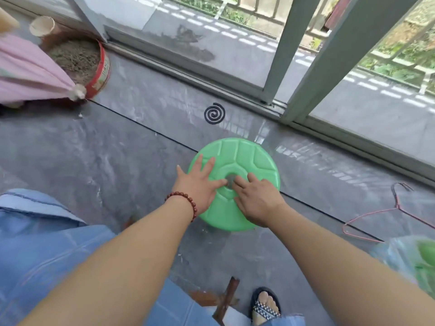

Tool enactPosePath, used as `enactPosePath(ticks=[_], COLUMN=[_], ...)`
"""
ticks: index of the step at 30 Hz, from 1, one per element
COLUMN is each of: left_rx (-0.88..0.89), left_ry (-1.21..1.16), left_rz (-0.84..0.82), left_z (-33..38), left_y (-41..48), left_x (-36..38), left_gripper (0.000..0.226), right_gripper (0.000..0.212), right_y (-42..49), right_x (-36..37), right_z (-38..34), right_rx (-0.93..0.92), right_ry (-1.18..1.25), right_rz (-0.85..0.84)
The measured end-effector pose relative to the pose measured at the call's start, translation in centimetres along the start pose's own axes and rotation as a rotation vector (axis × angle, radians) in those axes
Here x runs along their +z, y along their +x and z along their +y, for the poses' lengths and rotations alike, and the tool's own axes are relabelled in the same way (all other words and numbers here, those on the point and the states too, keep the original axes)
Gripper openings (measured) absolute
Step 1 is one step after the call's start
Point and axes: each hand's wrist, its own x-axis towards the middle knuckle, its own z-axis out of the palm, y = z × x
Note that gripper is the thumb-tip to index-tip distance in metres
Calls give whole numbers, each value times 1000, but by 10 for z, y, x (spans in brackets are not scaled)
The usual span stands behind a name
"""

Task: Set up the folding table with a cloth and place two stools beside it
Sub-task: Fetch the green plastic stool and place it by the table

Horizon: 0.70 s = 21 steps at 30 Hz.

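As the person leans forward, a sandalled foot [266, 304] stands nearest on the floor [94, 161]. A blue cloth [47, 243] fills the near left; what it covers I cannot tell.

Both arms reach out to the green stool [247, 156], which stands upright on the floor just ahead, short of the door track. The left hand [200, 184], with a bead bracelet [186, 201] at the wrist, lies flat with fingers spread over the seat's left rim. The right hand [256, 198] rests on the near right of the seat, its fingers relaxed and pointing at the centre hole. Neither hand grips anything. Two palms on top look meant to steady the stool, or to press it square onto its legs. No table shows here, so whether this is its final spot is unclear.

A red wire hanger [376, 215] lies to the right, and a mosquito coil [214, 113] just past the stool. Farther left, a red tin [103, 71] of soil sits behind a folded pink umbrella [30, 74]. Beyond runs the sliding door frame [280, 48].
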Motion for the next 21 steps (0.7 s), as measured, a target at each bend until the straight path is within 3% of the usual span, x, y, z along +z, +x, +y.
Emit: enactPosePath(ticks=[11,16,18,21], left_rx=[-134,-144,-139,-77], left_ry=[5,-134,-202,-237], left_rz=[-70,-38,-40,-28], left_z=[-5,-5,-3,0], left_y=[51,56,53,50], left_x=[73,89,91,92], left_gripper=[46,47,50,61], right_gripper=[46,49,60,98], right_y=[56,59,53,41], right_x=[69,78,81,83], right_z=[-12,-11,-12,-15], right_rx=[56,57,61,23], right_ry=[31,76,137,174], right_rz=[-22,60,76,-1])
